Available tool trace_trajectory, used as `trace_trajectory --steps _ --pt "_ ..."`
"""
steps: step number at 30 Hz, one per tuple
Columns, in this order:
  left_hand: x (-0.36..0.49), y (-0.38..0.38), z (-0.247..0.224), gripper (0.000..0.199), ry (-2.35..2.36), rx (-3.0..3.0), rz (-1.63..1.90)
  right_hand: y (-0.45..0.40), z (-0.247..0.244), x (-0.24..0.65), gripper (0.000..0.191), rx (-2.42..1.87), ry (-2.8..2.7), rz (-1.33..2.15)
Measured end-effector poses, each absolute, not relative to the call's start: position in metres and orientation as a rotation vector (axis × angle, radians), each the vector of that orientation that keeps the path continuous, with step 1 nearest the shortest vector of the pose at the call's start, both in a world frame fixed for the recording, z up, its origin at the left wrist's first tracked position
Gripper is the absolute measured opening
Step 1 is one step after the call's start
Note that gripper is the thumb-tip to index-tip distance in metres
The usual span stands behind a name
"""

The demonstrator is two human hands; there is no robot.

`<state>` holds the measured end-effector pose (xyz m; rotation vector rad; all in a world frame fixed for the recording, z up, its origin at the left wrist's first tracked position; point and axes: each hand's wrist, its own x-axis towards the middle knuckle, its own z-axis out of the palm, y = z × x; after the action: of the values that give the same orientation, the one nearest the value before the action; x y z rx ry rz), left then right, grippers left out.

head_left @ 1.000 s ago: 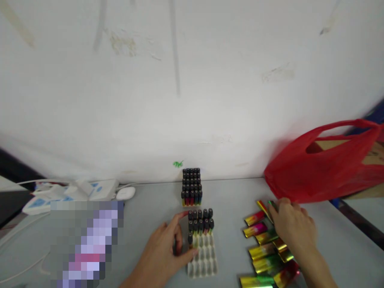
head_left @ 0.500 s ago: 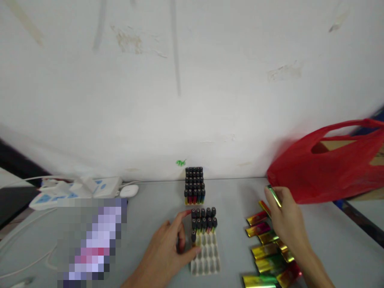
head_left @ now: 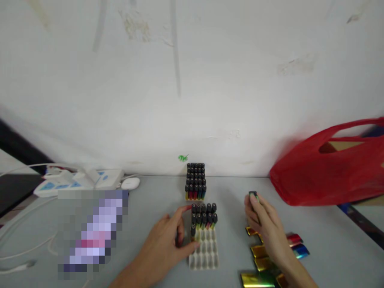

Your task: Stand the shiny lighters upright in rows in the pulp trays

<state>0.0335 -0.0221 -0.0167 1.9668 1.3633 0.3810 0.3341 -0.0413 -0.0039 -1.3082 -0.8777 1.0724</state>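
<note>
A white tray (head_left: 204, 256) with rows of cells lies in front of me, its far rows filled with upright black-topped lighters (head_left: 204, 214). My left hand (head_left: 171, 238) steadies the tray's left side, index finger at the far corner and thumb over the near cells. Between them, one lighter (head_left: 193, 231) stands alone in the third row. To the right, my right hand (head_left: 264, 224) is closed around a lighter (head_left: 253, 193), its black top pointing up. Beneath that hand lie several shiny gold, green, red and blue lighters (head_left: 257, 280), partly hidden by the forearm.
Behind the tray, a full block of upright lighters (head_left: 196, 181) stands near the wall. A red bag (head_left: 318, 174) sits at the right. At the left are a power strip (head_left: 109, 179) with cables, a white earphone case (head_left: 130, 183) and a blurred-out flat object (head_left: 93, 236).
My right hand has moved left, away from the red bag, and turned the lighter black top up. The left hand stays at the tray. The view has shifted slightly.
</note>
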Motion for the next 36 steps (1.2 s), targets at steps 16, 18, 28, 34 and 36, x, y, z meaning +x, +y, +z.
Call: trace_trajectory --steps 16,18,28,34,36 --pt "0.033 -0.022 -0.022 0.071 1.38 2.02 0.463 -0.054 0.0 0.29 0.069 -0.602 -0.477 2.016" --pt "0.033 -0.022 -0.024 0.07 1.385 2.038 0.454 -0.054 -0.007 0.288 0.07 -0.63 -0.482 2.049" --pt "0.035 -0.022 -0.023 0.071 1.391 2.055 0.385 -0.064 -0.021 0.283 0.072 -0.957 -0.561 1.93" --pt "0.034 -0.02 -0.027 0.072 1.391 2.072 0.391 -0.067 -0.035 0.275 0.066 -1.011 -0.564 1.861" --pt "0.034 -0.019 -0.028 0.072 1.399 2.067 0.398 -0.066 -0.035 0.273 0.069 -1.026 -0.545 1.836"
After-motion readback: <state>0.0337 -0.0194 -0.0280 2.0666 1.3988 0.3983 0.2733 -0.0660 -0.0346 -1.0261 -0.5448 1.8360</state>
